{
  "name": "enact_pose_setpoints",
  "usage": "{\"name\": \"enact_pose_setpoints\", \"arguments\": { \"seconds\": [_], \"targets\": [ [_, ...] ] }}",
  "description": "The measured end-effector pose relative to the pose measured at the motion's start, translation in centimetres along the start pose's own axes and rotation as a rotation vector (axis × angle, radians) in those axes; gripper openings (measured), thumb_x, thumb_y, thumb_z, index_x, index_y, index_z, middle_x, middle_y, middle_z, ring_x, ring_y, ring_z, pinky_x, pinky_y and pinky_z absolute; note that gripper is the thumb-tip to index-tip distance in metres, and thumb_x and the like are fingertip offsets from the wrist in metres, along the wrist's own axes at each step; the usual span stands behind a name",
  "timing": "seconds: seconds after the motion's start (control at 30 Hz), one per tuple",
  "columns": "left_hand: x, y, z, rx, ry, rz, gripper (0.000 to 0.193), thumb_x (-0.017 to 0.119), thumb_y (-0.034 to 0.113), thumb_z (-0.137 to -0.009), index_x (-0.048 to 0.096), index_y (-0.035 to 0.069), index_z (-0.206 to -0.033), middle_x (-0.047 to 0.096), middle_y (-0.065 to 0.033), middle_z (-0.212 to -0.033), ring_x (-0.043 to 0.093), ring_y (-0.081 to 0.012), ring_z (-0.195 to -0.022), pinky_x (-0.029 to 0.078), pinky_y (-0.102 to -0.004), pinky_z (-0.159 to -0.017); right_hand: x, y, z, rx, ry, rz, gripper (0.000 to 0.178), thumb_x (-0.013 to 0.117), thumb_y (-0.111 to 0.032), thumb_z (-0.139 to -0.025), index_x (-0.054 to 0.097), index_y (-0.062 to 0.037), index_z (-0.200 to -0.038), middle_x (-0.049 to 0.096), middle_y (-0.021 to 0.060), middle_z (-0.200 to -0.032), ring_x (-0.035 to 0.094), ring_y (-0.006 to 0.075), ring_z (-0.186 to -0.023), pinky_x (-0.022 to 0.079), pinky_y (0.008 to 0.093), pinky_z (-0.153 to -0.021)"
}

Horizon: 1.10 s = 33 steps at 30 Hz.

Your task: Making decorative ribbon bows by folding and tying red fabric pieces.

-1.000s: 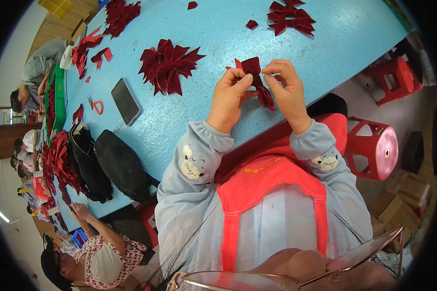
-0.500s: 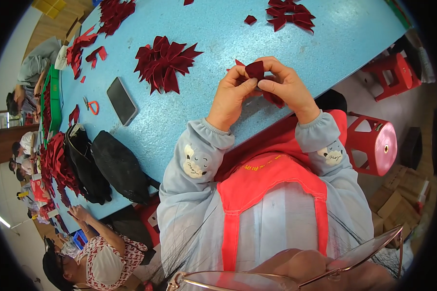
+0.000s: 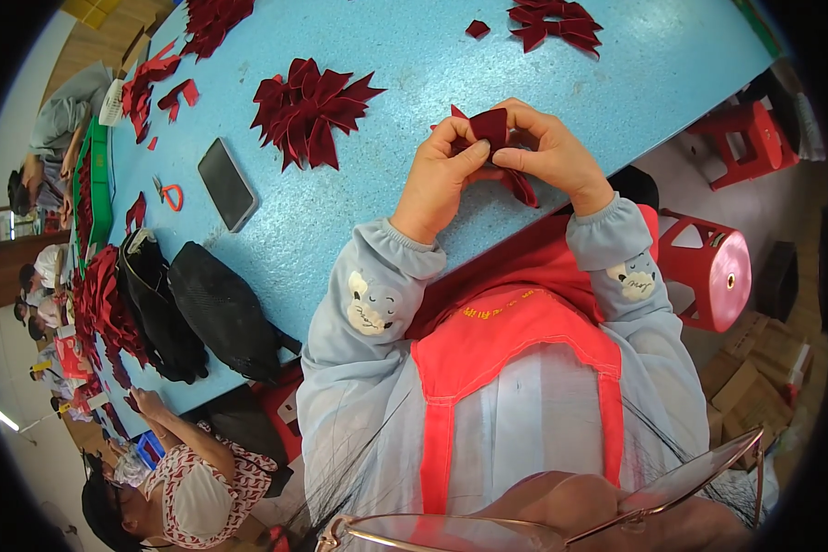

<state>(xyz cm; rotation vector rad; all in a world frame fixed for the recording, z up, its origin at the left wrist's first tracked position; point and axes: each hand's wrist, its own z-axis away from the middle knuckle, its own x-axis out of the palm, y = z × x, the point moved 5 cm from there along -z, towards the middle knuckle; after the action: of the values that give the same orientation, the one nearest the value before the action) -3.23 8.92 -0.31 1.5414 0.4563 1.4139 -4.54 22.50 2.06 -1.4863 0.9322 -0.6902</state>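
Can't see the middle of the bow (image 3: 489, 126) at 1 o'clock, since the left hand (image 3: 440, 178) and right hand (image 3: 561, 163) cover it, so no telling how it's folded in there. Farther out at 1, the top edge chops the loose bows (image 3: 575, 30); at 11 it clips the pile (image 3: 213, 26). Whatever the co-worker's hands (image 3: 152, 405) hold at 8 is too small to make out, and the folks (image 3: 50, 267) at 9 are tiny and fuzzy. The glasses (image 3: 451, 524) run off the bottom around 6.
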Motion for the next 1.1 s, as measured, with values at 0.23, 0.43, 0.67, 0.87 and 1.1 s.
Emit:
{"name": "enact_pose_setpoints", "arguments": {
  "seconds": [0.23, 0.43, 0.67, 0.87, 1.1],
  "targets": [
    [-0.3, -0.1, -0.1, 0.066, 0.085, -0.064, 0.007, 0.056, 0.006, -0.089, 0.05, 0.004, -0.09, 0.056, -0.0033, -0.089, 0.057, -0.0123, -0.08, 0.053, -0.0278, -0.072, 0.7, 0.5, -0.2, -0.032, 0.199, -0.143, 0.017, 0.067, -0.008, -0.077, 0.06, -0.0034, -0.092, 0.056, 0.001, -0.096, 0.055, 0.0097, -0.088, 0.047, 0.0232, -0.075],
    [-0.6, -0.2, -0.2, 0.089, 0.037, -0.062, 0.007, 0.051, 0.005, -0.091, 0.051, 0.005, -0.098, 0.056, -0.0052, -0.099, 0.059, -0.0158, -0.09, 0.054, -0.0333, -0.076, 0.2, -0.1, -0.5, -0.07, 0.203, 0.109, 0.018, 0.068, -0.009, -0.078, 0.061, -0.0035, -0.093, 0.057, 0.0006, -0.094, 0.055, 0.0101, -0.088, 0.046, 0.0239, -0.075],
    [-0.7, -0.2, -0.1, 0.115, 0.041, -0.116, 0.008, 0.051, 0.006, -0.092, 0.05, 0.005, -0.099, 0.057, -0.0053, -0.098, 0.059, -0.0155, -0.09, 0.054, -0.0316, -0.076, 0.3, -0.2, -0.6, -0.114, 0.201, 0.084, 0.019, 0.068, -0.01, -0.076, 0.06, -0.0032, -0.092, 0.057, 0.0024, -0.092, 0.055, 0.0128, -0.085, 0.045, 0.0255, -0.076],
    [-0.7, 0.2, 0.0, 0.105, 0.048, -0.03, 0.009, 0.051, 0.007, -0.092, 0.051, 0.005, -0.101, 0.057, -0.0046, -0.099, 0.059, -0.0155, -0.089, 0.054, -0.0323, -0.076, -0.1, -0.2, -0.7, -0.17, 0.128, 0.235, 0.02, 0.066, -0.006, -0.077, 0.059, -0.0021, -0.095, 0.055, 0.0019, -0.097, 0.053, 0.0123, -0.089, 0.043, 0.026, -0.079],
    [-0.9, 0.3, -0.1, 0.114, 0.041, -0.003, 0.009, 0.053, 0.008, -0.091, 0.052, 0.006, -0.1, 0.057, -0.0037, -0.098, 0.059, -0.0155, -0.089, 0.054, -0.0339, -0.077, 0.6, 0.0, -0.8, -0.097, 0.113, 0.08, 0.021, 0.064, -0.003, -0.078, 0.058, -0.0019, -0.098, 0.052, 0.0011, -0.101, 0.052, 0.0115, -0.091, 0.042, 0.0254, -0.081]
  ]
}}
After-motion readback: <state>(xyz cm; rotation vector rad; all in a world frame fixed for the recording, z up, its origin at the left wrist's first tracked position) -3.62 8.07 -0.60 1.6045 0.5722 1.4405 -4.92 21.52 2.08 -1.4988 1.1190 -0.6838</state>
